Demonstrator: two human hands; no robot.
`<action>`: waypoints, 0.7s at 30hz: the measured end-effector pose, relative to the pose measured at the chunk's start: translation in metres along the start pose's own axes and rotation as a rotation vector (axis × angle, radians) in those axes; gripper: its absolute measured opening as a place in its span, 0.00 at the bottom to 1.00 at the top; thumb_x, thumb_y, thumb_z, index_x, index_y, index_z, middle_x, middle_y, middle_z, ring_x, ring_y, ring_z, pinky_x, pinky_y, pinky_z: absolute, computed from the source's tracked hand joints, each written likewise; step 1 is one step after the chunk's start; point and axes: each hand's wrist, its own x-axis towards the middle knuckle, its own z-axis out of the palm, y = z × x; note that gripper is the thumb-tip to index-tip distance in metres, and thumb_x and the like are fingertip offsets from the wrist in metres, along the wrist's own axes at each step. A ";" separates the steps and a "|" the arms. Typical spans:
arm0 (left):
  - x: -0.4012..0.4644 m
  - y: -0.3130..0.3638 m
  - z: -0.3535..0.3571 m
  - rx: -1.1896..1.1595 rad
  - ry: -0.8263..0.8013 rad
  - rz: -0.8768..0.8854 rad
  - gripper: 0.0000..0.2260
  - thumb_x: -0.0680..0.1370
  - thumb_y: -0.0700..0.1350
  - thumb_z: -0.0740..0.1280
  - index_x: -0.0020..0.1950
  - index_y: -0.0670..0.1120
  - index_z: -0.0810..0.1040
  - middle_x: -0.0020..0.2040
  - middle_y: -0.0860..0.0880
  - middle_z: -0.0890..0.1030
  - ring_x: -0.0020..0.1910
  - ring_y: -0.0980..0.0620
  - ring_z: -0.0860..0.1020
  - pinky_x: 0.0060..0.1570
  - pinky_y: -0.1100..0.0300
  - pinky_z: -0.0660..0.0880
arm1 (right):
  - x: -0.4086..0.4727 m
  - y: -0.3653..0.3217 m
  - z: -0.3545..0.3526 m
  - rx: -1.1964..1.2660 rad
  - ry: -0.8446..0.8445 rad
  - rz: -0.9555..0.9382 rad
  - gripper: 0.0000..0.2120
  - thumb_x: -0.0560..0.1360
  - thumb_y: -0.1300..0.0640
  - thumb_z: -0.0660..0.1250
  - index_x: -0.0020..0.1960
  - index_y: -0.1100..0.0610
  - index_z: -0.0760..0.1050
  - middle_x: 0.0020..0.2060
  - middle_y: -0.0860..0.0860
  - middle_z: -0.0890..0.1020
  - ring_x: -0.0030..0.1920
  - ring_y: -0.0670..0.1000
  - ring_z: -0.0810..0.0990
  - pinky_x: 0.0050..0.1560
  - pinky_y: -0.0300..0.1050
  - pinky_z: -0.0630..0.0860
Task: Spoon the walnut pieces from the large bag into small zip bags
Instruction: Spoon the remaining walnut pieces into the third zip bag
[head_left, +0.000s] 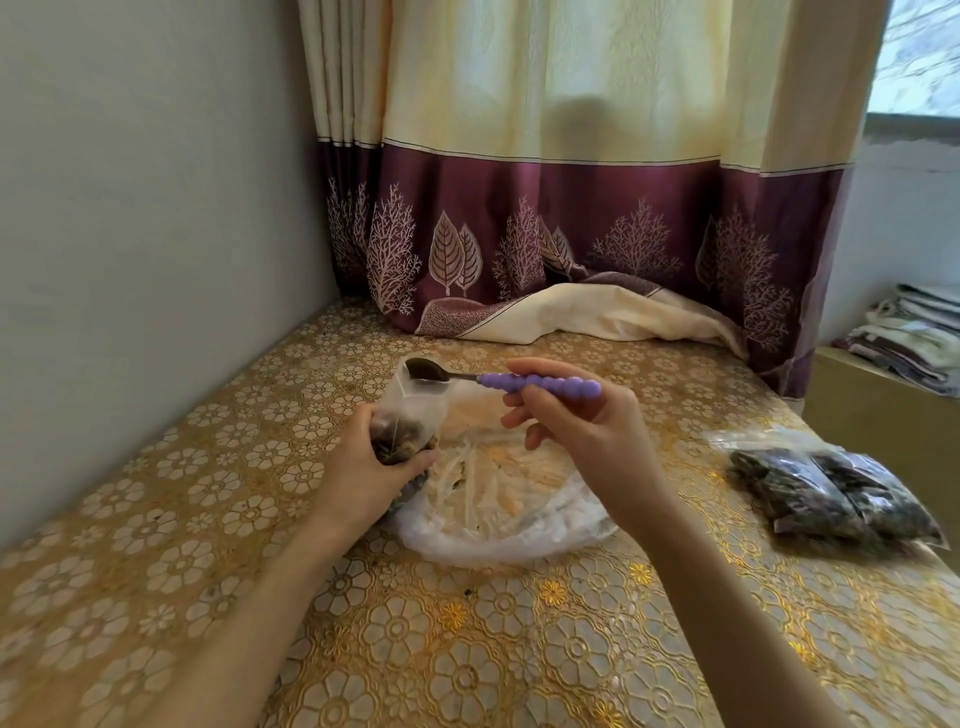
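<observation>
On a table (218, 519) with a gold flowered cover, pushed into the corner by a grey wall (130, 208) and a cream-and-plum curtain (545, 208), the left hand (363, 467) grips a small bag (410, 410) of walnuts while the right hand (587, 431) pinches a purple-handled spoon (519, 383) at its mouth — the large bag (509, 499) lies flat beneath, filled bags (831, 493) to the right.

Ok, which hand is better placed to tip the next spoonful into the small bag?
The right hand. It already holds the purple-handled spoon, whose bowl sits at the open mouth of the small zip bag. The left hand grips that bag upright over the large bag, so it should just steady it.
</observation>
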 end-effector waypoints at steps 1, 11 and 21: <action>0.000 0.000 0.001 -0.008 -0.001 -0.004 0.21 0.66 0.47 0.76 0.51 0.53 0.68 0.44 0.63 0.73 0.42 0.69 0.70 0.37 0.73 0.64 | 0.000 0.000 -0.003 0.003 0.000 -0.001 0.10 0.76 0.70 0.62 0.51 0.59 0.78 0.41 0.50 0.85 0.38 0.50 0.82 0.35 0.40 0.78; -0.002 0.005 0.000 -0.049 -0.006 0.027 0.21 0.66 0.48 0.76 0.53 0.54 0.69 0.45 0.63 0.75 0.42 0.71 0.72 0.37 0.73 0.67 | 0.000 0.017 -0.041 0.073 0.484 0.103 0.13 0.79 0.58 0.60 0.40 0.61 0.77 0.29 0.53 0.80 0.26 0.47 0.76 0.26 0.36 0.71; 0.000 0.013 -0.007 -0.047 0.007 0.067 0.22 0.66 0.49 0.75 0.55 0.49 0.70 0.45 0.62 0.73 0.44 0.67 0.70 0.39 0.70 0.65 | -0.008 0.047 -0.086 -0.134 0.680 0.302 0.21 0.80 0.55 0.57 0.31 0.60 0.73 0.22 0.52 0.78 0.19 0.44 0.67 0.19 0.34 0.63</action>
